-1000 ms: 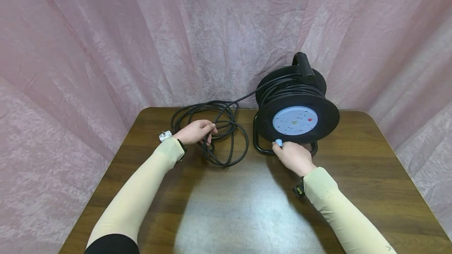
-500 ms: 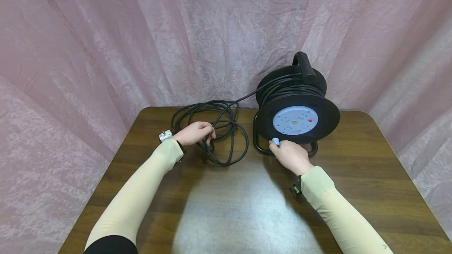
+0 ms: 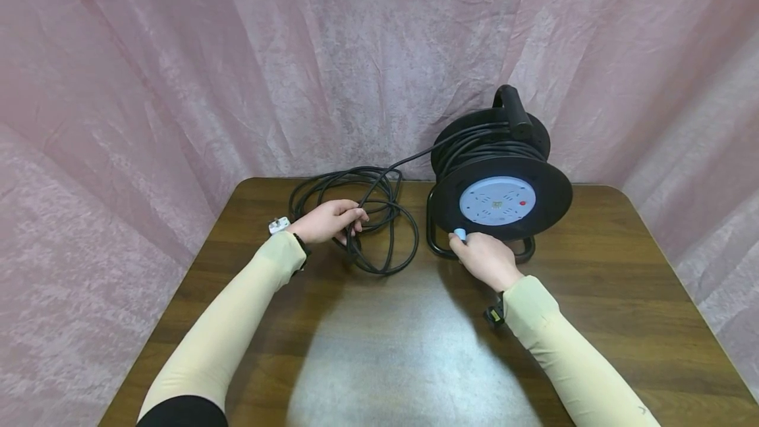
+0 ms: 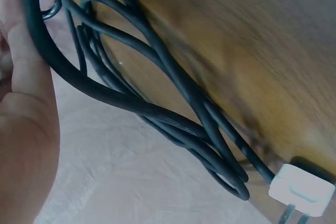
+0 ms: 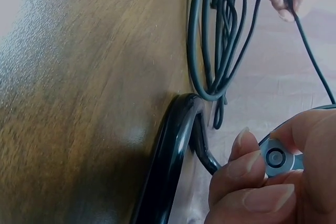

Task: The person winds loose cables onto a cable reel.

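A black cable reel (image 3: pixel 551 196) stands at the back right of the table in the head view, with cable wound between its two discs. My right hand (image 3: pixel 487 259) grips the pale blue crank knob (image 5: pixel 276 158) low on the front disc, fingers curled round it. To the left, my left hand (image 3: pixel 332 221) holds the black cable (image 3: pixel 385 273) between thumb and fingers, above loose loops. One strand rises from this hand to the top of the reel. Beside the left wrist lies a white plug (image 4: pixel 302 190) at the cable's end, its metal pins showing.
The reel rests on a black tube stand (image 5: pixel 170 156) and has a black carrying handle (image 3: pixel 516 114) on top. Its front carries a pale blue socket panel (image 3: pixel 498 201) with a red button. A pink curtain (image 3: pixel 379 64) hangs behind the brown wooden table (image 3: pixel 605 295).
My right hand has shifted slightly left and up together with the crank knob. The left hand stays nearly in place on the cable, its fingers moving a little.
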A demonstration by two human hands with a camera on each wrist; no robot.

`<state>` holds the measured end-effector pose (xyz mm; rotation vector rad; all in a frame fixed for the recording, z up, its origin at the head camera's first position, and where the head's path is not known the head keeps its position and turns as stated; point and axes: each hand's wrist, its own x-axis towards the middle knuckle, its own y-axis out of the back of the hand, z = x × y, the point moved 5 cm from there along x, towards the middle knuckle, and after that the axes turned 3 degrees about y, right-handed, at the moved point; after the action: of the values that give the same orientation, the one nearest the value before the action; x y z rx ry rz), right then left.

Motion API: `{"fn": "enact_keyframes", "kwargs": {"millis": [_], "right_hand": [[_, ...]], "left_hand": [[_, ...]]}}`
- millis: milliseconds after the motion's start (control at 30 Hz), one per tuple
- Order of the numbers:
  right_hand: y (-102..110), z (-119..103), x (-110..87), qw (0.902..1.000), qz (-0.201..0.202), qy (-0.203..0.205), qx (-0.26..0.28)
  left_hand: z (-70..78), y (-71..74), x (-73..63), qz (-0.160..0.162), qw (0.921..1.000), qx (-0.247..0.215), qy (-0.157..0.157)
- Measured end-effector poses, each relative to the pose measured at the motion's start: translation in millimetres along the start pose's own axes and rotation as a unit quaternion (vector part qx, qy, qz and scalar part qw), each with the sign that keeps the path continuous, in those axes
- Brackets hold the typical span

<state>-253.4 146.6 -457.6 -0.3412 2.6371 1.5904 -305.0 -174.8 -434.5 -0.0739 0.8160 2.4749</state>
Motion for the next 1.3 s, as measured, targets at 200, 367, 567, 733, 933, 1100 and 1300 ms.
{"fn": "enact_keyframes", "kwargs": {"millis": [200, 367, 567, 733, 933, 1100, 1300], "right_hand": [[0.0, 0.4, 0.7, 1.0000, -0.002, 0.000, -0.001], [0.1, 0.4, 0.5, 1.0000, -0.002, 0.002, -0.003], [-0.1, -0.3, 0.3, 1.0000, -0.008, 0.005, 0.002], [-0.4, -1.0, 0.5, 0.9999, -0.012, 0.003, 0.009], [0.1, -1.8, 0.5, 0.9999, -0.006, 0.004, 0.012], [-0.1, -5.1, 0.7, 0.9996, -0.009, 0.013, 0.023], [1.3, -8.2, 2.2, 0.9993, -0.012, 0.013, 0.034]], "left_hand": [[3.9, 1.5, -0.7, 0.001, 1.0000, -0.007, 0.003], [9.0, 1.1, -1.8, -0.005, 0.9986, -0.049, 0.018], [13.3, 1.9, -3.6, -0.002, 0.9941, -0.102, 0.037], [18.2, 2.6, -3.7, 0.023, 0.9949, -0.092, 0.036], [18.3, 0.7, -4.4, 0.040, 0.9961, -0.042, 0.066], [14.2, -1.1, -6.7, 0.049, 0.9940, -0.012, 0.097], [12.9, -3.0, -10.4, 0.049, 0.9927, 0.022, 0.108]]}}
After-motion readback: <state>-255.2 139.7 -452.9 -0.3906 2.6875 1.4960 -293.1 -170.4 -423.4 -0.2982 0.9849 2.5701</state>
